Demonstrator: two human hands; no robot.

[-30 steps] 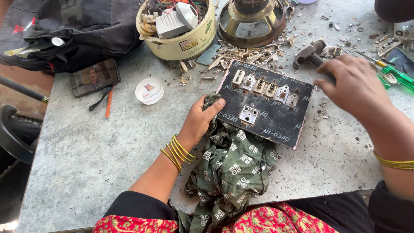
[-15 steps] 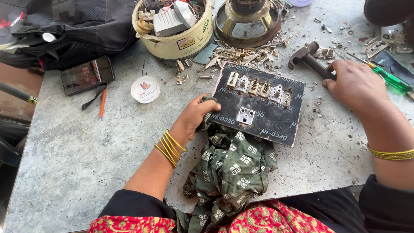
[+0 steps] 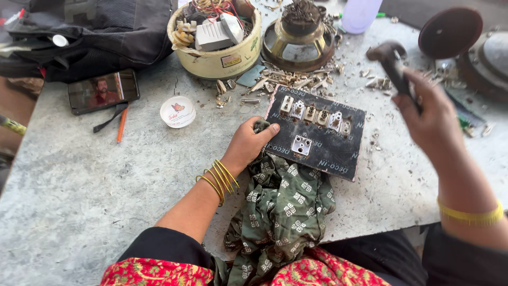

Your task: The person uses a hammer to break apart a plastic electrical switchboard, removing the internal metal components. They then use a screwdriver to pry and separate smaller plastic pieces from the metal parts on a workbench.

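Bright even daylight, soft shadows, slight motion blur

A grey stone table carries everything. On it lie a black switch board, a green patterned cloth, a cream tub of parts, an old speaker, a phone, a small white lid, an orange pencil, a black bag and scattered scraps.

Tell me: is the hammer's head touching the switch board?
No, the right hand holds the hammer raised, apart from the switch board, which the left hand steadies at its edge.
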